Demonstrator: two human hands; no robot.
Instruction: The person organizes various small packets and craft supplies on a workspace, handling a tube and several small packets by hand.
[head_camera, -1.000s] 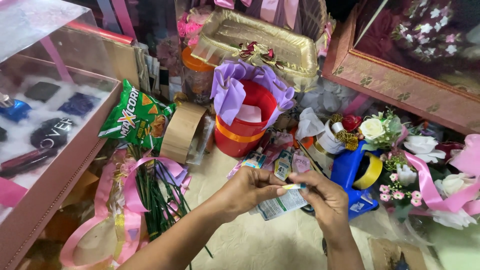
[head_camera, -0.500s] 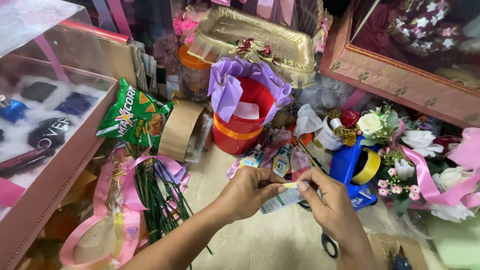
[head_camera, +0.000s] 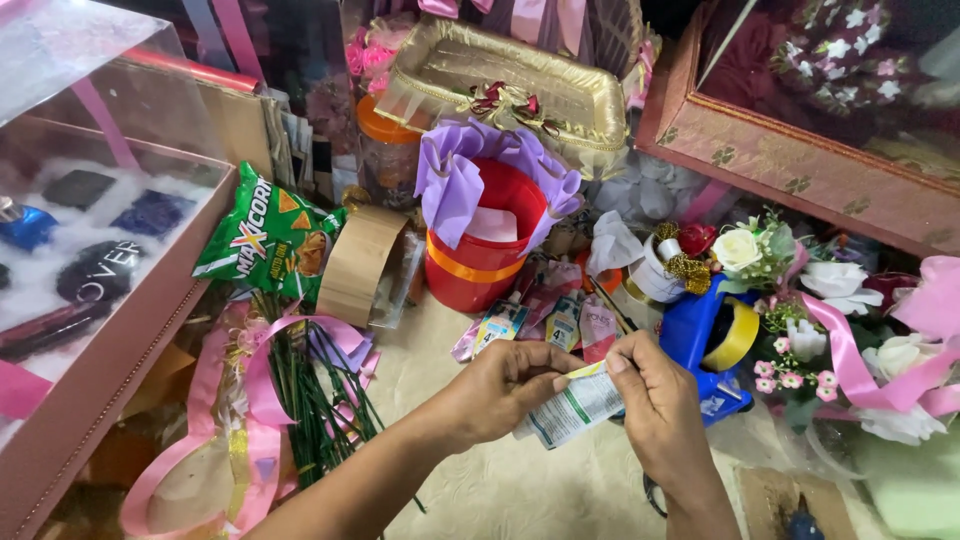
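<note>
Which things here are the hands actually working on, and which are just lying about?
In hand: small sachet, pinched between left hand and right hand.

Lying about: red bucket, green snack bag, tape roll, blue tape dispenser, gold tray.

red bucket (head_camera: 480, 262) lined with purple paper | green snack bag (head_camera: 262, 238) leaned beside tape roll (head_camera: 360, 265) | gold tray (head_camera: 500, 75) seen behind | blue dispenser (head_camera: 705, 345) set near white flowers (head_camera: 745, 250)
</note>
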